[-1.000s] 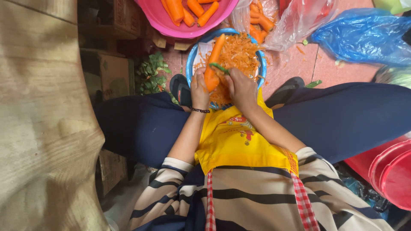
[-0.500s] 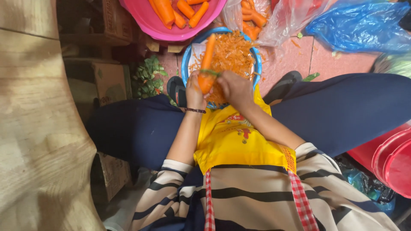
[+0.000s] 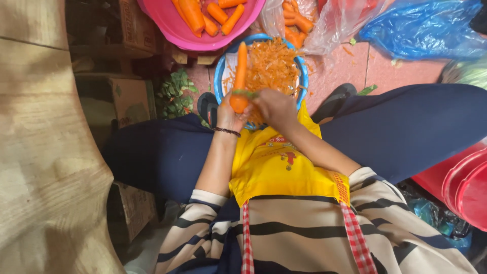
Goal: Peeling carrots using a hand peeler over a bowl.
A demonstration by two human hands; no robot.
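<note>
My left grip [image 3: 229, 115] clamped on carrot [image 3: 240, 76] base; my right grip [image 3: 274, 106] closed on green peeler [image 3: 245, 93], over blue bowl [image 3: 303, 76] of shavings.

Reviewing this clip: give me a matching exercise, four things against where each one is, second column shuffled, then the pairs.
Things:
1. carrot
2. peeler
3. carrot peelings
4. whole carrots

Places:
A. piled in the blue basin
B. in the pink basin
C. in the left hand
D. in the right hand, laid across the carrot

Pairs: 1-C, 2-D, 3-A, 4-B
</note>
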